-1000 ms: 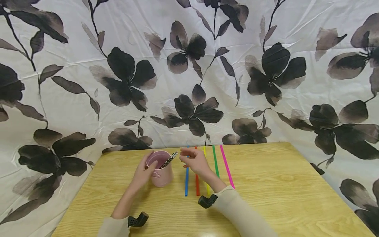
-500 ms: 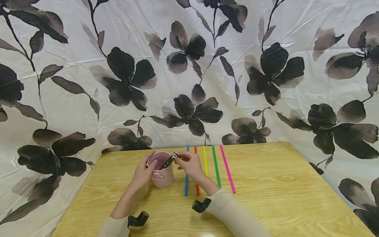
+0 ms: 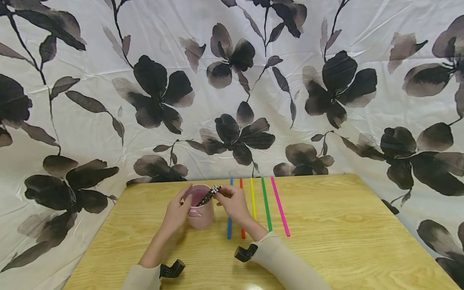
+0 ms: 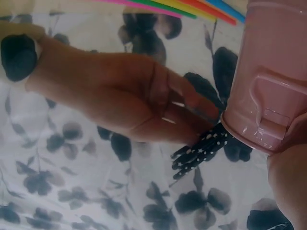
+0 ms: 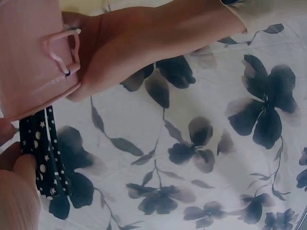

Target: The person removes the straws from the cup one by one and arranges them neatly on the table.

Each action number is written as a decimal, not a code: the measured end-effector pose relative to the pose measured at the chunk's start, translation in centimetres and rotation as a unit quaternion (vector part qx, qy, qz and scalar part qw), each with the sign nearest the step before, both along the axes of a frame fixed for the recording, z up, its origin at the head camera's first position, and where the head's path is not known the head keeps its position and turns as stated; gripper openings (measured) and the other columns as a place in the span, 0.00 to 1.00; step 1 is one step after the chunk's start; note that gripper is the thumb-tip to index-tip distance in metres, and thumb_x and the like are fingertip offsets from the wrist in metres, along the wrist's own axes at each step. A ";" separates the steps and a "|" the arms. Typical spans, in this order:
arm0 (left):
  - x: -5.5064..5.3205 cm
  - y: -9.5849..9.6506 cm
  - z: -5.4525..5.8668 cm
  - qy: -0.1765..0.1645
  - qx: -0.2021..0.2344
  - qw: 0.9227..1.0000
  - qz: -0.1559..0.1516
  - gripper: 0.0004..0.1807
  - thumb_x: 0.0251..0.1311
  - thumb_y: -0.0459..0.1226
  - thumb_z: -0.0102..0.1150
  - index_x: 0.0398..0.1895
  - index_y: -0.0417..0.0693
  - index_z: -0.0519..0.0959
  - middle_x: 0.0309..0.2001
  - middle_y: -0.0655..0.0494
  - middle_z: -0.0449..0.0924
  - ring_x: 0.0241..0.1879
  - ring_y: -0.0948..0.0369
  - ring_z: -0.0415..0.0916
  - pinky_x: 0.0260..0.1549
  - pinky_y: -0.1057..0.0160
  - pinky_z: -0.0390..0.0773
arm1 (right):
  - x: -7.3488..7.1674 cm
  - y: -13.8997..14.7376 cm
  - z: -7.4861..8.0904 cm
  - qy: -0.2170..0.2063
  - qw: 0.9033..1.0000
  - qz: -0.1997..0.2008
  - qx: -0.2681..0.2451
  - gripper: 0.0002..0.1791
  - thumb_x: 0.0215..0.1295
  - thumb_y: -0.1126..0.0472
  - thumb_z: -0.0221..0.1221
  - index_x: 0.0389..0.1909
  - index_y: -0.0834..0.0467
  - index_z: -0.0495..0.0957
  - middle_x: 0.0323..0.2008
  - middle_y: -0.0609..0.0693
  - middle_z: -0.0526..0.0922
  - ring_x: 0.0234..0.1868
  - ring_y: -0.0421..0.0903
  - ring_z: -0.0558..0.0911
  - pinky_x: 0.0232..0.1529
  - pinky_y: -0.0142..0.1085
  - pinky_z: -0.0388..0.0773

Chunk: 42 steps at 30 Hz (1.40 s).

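A pink pot (image 3: 201, 219) with a small loop handle stands on the left part of the table. My left hand (image 3: 176, 213) grips its side, thumb over the rim. Several slim black sticks (image 3: 207, 197), patterned with white stars, moons and dots, lean out of the pot toward the right. My right hand (image 3: 233, 203) pinches their upper ends between thumb and fingers. In the right wrist view, the sticks (image 5: 41, 153) come out past the pot's rim beside my right thumb. Their lower ends are hidden inside the pot.
On the wooden table (image 3: 326, 225), blue (image 3: 229, 229), red (image 3: 243, 233), yellow (image 3: 253, 197), green (image 3: 266, 205) and pink strips (image 3: 280, 207) lie roughly side by side, right of the pot. A floral cloth (image 3: 275, 100) hangs behind the table.
My right hand has moved left from above the coloured strips to the black sticks and taken hold of their ends. My left hand keeps its grip on the pot.
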State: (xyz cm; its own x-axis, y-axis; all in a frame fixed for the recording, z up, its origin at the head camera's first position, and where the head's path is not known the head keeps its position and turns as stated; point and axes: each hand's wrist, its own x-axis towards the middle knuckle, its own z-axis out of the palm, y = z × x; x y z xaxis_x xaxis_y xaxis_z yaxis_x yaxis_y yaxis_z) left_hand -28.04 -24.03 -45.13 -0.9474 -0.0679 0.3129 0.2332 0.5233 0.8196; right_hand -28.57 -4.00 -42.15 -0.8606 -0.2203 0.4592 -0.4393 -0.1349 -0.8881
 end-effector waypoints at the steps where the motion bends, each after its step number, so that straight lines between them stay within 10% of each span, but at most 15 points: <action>1: 0.0 0.0 0.0 0.002 0.002 1.000 -0.001 0.21 0.63 0.45 0.44 0.61 0.61 0.64 0.46 0.53 0.71 0.26 0.59 0.69 0.25 0.62 0.70 | 0.0 0.1 0.2 0.005 1.000 -0.005 -0.004 0.07 0.55 0.70 0.57 0.34 0.69 0.78 0.30 0.59 0.80 0.33 0.55 0.79 0.28 0.47 0.75; 15: -0.2 0.2 -0.2 0.017 0.015 1.000 0.000 0.21 0.62 0.43 0.46 0.60 0.60 0.65 0.53 0.55 0.70 0.38 0.60 0.68 0.29 0.64 0.70 | 0.7 3.3 3.9 0.071 0.994 -0.053 -0.071 0.07 0.55 0.72 0.57 0.34 0.71 0.77 0.29 0.64 0.78 0.28 0.47 0.78 0.27 0.47 0.75; 29: -0.3 0.3 -0.1 0.022 0.021 1.000 0.005 0.21 0.62 0.43 0.46 0.59 0.60 0.66 0.39 0.49 0.74 0.16 0.61 0.63 0.15 0.66 0.67 | 1.4 9.6 9.5 0.134 0.969 -0.129 -0.165 0.08 0.56 0.73 0.55 0.37 0.70 0.75 0.25 0.64 0.73 0.24 0.50 0.77 0.27 0.44 0.76; 42: -0.4 0.2 -0.1 0.024 0.016 1.000 0.001 0.21 0.62 0.44 0.46 0.60 0.59 0.66 0.45 0.51 0.73 0.22 0.60 0.66 0.17 0.66 0.68 | -2.4 15.2 6.4 0.097 0.978 -0.174 -0.063 0.16 0.53 0.72 0.58 0.44 0.74 0.71 0.26 0.66 0.76 0.20 0.53 0.75 0.22 0.39 0.75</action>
State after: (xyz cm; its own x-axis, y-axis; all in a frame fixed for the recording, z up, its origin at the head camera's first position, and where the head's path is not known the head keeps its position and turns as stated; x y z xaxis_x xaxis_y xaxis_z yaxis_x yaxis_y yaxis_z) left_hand -28.45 -23.80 -45.23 -0.9315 -0.0814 0.3546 0.2705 0.4971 0.8245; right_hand -31.00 11.21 -35.74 -0.7667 0.1403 0.6264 -0.6374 -0.0504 -0.7689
